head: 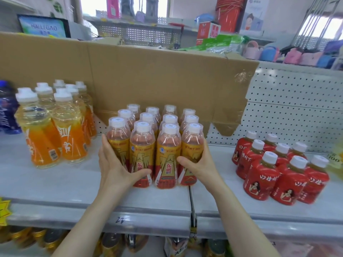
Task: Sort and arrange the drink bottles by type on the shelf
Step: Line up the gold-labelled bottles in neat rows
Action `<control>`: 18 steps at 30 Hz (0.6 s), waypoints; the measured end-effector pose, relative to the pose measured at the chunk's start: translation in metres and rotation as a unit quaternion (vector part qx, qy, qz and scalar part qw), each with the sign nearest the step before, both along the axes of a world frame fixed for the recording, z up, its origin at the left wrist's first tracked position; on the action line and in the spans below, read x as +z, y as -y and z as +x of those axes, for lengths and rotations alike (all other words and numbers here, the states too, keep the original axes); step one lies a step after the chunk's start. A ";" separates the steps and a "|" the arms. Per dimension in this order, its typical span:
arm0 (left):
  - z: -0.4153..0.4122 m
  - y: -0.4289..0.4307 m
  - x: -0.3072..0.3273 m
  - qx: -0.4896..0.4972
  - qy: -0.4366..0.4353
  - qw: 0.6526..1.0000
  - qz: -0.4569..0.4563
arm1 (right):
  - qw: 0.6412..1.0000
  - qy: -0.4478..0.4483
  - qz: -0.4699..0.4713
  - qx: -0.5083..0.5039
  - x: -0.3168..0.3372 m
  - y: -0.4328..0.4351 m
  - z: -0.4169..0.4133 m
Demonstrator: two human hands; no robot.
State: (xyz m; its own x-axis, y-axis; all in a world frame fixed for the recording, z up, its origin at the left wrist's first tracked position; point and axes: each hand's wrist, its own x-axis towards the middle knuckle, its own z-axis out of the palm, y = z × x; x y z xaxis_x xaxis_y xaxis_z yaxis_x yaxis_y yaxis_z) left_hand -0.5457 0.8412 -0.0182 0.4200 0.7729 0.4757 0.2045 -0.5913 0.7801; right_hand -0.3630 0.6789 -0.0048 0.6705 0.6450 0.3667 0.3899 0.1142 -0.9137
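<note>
Twelve bottles (156, 138) stand between left hand (113, 164) and right hand (198, 160), straight fingers (104, 143) pressing both sides; rear labels are hidden from me.

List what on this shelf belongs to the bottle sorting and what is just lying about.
Job: gold-label bottles, pressed between left hand and right hand; orange bottles; red bottles; shelf.
Lying about: cardboard sheet; red buckets; yellow price star.
</note>
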 end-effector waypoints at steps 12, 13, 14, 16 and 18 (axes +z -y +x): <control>0.024 0.006 -0.006 0.080 -0.085 0.990 0.079 | 0.988 0.078 -0.044 -0.129 -0.021 -0.014 -0.028; 0.026 0.004 -0.005 0.077 -0.088 0.990 0.073 | 0.987 0.079 -0.042 -0.134 -0.021 -0.016 -0.029; 0.028 0.002 -0.004 0.072 -0.090 0.991 0.069 | 0.987 0.077 -0.040 -0.136 -0.020 -0.018 -0.028; 0.027 -0.003 -0.006 0.054 -0.082 0.993 0.072 | 0.988 0.073 -0.038 -0.133 -0.020 -0.020 -0.027; 0.022 -0.009 -0.010 0.014 -0.058 0.996 0.073 | 0.989 0.063 -0.035 -0.129 -0.023 -0.019 -0.023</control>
State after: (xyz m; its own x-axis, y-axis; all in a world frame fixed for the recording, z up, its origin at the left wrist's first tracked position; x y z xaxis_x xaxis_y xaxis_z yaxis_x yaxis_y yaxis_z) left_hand -0.5241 0.8500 -0.0280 0.4577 0.7108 0.5341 0.3061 -0.6900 0.6559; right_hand -0.3863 0.6974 -0.0275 0.7682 0.4855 0.4173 0.5084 -0.0664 -0.8586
